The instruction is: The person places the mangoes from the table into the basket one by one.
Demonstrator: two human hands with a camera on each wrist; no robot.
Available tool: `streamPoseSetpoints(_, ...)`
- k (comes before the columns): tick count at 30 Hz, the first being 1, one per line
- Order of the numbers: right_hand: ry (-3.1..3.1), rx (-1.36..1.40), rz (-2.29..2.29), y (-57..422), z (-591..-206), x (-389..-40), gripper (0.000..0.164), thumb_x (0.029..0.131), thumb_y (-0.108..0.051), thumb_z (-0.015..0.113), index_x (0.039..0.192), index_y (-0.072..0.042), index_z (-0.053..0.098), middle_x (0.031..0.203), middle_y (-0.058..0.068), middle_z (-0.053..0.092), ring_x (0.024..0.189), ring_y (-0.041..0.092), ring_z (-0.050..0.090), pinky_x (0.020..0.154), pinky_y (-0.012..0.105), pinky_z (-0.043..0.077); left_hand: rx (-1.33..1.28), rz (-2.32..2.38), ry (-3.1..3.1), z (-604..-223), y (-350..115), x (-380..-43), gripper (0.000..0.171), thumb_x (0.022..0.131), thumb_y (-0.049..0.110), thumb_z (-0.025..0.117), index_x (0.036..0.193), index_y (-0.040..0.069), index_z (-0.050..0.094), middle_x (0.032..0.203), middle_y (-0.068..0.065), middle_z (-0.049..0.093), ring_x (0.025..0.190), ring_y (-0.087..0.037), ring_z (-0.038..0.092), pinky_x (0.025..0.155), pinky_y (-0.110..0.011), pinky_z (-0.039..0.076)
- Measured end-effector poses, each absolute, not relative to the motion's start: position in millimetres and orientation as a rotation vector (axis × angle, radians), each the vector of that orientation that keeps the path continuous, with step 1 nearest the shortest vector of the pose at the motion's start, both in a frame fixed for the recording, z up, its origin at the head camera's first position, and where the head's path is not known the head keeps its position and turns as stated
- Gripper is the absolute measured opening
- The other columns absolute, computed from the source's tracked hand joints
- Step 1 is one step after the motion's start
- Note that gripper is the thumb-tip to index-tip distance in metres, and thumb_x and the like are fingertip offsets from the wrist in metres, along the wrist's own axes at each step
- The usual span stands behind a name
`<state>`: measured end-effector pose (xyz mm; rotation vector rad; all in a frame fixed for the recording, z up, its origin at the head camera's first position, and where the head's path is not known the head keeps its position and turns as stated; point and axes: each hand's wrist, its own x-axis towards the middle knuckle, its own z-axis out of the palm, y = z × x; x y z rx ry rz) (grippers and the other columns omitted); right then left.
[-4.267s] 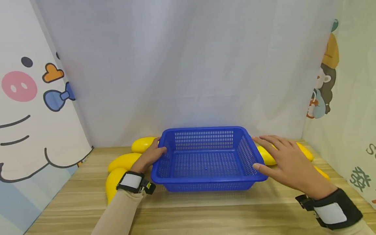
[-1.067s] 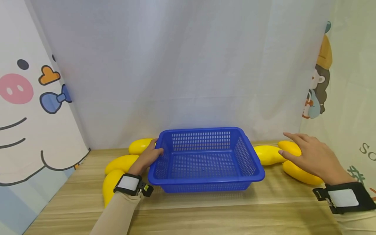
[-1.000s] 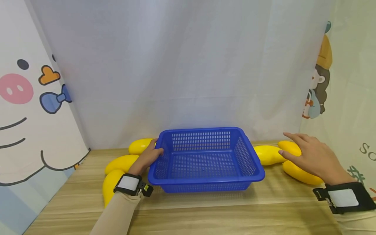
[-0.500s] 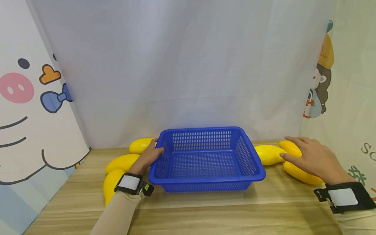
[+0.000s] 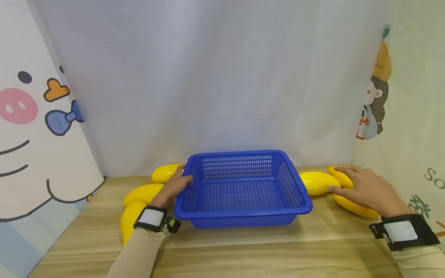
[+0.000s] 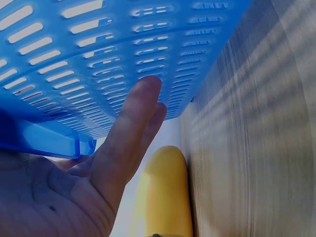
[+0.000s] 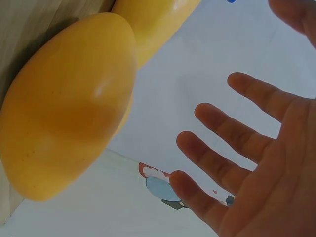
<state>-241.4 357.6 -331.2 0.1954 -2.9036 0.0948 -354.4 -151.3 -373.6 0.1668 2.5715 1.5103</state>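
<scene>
A blue plastic basket (image 5: pixel 240 193) with slotted walls sits on the wooden table, and nothing lies in it. My left hand (image 5: pixel 175 185) holds its left rim, thumb on the inner side. In the left wrist view the fingers (image 6: pixel 131 128) lie along the slotted outer wall. My right hand (image 5: pixel 366 191) hovers over yellow mangoes to the right of the basket. Its fingers are spread and relaxed in the right wrist view, apart from the nearest mango (image 7: pixel 69 106). Three mangoes show there: one by the basket (image 5: pixel 318 183), two partly covered by the hand.
Left of the basket lie three more yellow mangoes, a rear one (image 5: pixel 165 173), a middle one (image 5: pixel 142 194) and a front one (image 5: pixel 132 220) partly behind the left forearm. A pale cloth wall (image 5: pixel 222 77) stands behind, with printed panels on both sides.
My right hand has left the basket's right rim and moved right, over the mangoes; in the last half second it shifts slightly left. The left hand and the basket stay put.
</scene>
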Motion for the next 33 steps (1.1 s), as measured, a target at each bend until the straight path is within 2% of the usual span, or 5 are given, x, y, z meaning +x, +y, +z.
streamPoseSetpoints(11,-2.940,0.183,0.083,359,-335,-245,0.084,0.081,-0.072,0.043,0.135,-0.008,0.045,0.132,0.030,0.042,0.109,0.052,0.042,0.078,0.066,0.038,0.160,1.520,2.557,-375,-153,-354,0.075,0.081,0.021,0.046,0.147,0.013,0.010,0.141,-0.017,0.032,0.112,-0.034,0.039,0.093,-0.052,0.034)
streamPoseSetpoints(19,-2.979,0.183,0.071,365,-342,-248,0.085,0.078,-0.072,0.048,0.133,-0.007,0.046,0.127,0.032,0.045,0.101,0.050,0.048,0.069,0.063,0.043,0.159,1.517,2.559,-374,-152,-353,0.076,0.081,0.022,0.045,0.147,0.013,0.009,0.142,-0.017,0.031,0.113,-0.034,0.038,0.094,-0.053,0.033)
streamPoseSetpoints(33,-3.025,0.167,0.073,370,-349,-251,0.088,0.078,-0.072,0.048,0.130,-0.002,0.048,0.120,0.033,0.049,0.101,0.049,0.049,0.064,0.062,0.043,0.153,1.527,2.545,-374,-151,-354,0.075,0.082,0.021,0.045,0.147,0.013,0.010,0.142,-0.017,0.031,0.113,-0.034,0.038,0.096,-0.053,0.032)
